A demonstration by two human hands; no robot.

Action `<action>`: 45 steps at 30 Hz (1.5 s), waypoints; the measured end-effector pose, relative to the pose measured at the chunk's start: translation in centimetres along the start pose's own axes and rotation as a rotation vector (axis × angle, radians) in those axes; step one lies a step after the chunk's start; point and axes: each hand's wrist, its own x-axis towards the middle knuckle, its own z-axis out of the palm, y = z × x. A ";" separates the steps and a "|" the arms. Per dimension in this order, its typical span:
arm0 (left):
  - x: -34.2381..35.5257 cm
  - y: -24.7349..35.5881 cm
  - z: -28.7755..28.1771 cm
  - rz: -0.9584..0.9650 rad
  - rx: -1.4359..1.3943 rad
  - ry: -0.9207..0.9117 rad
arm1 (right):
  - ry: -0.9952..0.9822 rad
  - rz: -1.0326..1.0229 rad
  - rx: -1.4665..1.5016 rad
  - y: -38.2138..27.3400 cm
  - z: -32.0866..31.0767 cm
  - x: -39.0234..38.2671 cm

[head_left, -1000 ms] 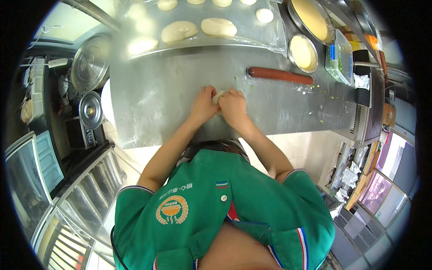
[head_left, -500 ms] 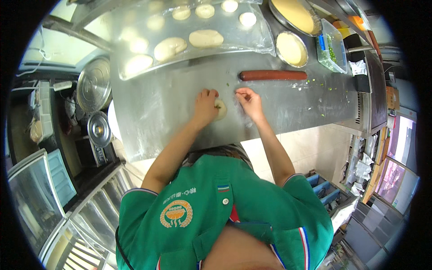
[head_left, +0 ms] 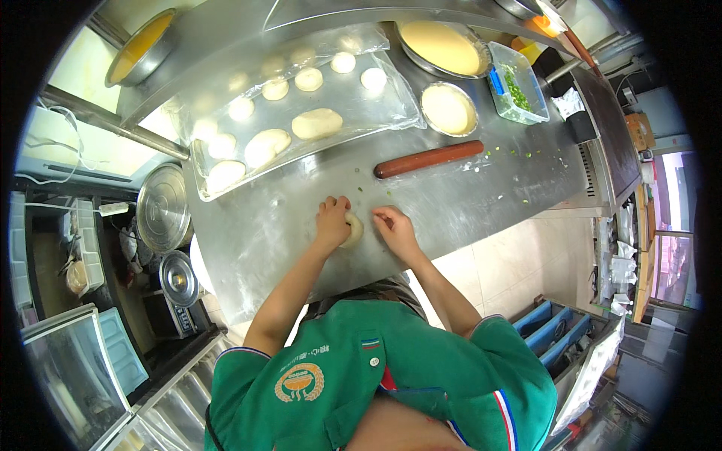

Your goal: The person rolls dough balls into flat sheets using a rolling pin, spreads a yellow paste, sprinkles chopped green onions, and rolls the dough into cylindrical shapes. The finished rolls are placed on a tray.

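Note:
My left hand [head_left: 331, 224] rests on a pale piece of dough [head_left: 351, 234] on the steel table [head_left: 263, 233], its fingers curved over the dough's left side. Just right of it, my right hand [head_left: 395, 234] is closed, thumb and fingertips together; whether anything small is between them is hidden. Beyond both hands lies a reddish-brown rolling pin [head_left: 427, 158], with green bits scattered nearby.
Behind stand a tray [head_left: 218, 189] of several dough pieces under plastic, bowls of yellow batter [head_left: 438, 46] and pale batter [head_left: 447, 109], and a clear box of chopped greens [head_left: 519, 98]. Pot lids [head_left: 162, 207] are at the left. An open drawer [head_left: 549, 334] sits lower right.
My right hand has drawn away rightward from the dough, where both hands were together. My left hand stays on it. The view has shifted, showing more of the shelf at the back.

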 end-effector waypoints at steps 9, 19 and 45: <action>-4.3 3.7 -0.7 0.267 0.189 0.406 | 0.122 0.052 -0.044 0.2 -1.2 -1.3; -7.2 2.6 -3.2 0.783 -0.293 0.442 | -0.204 0.080 0.291 -6.6 3.2 -0.2; -10.0 -4.5 -5.3 0.056 -0.513 0.466 | -0.442 -0.370 -0.915 -6.9 6.7 -1.5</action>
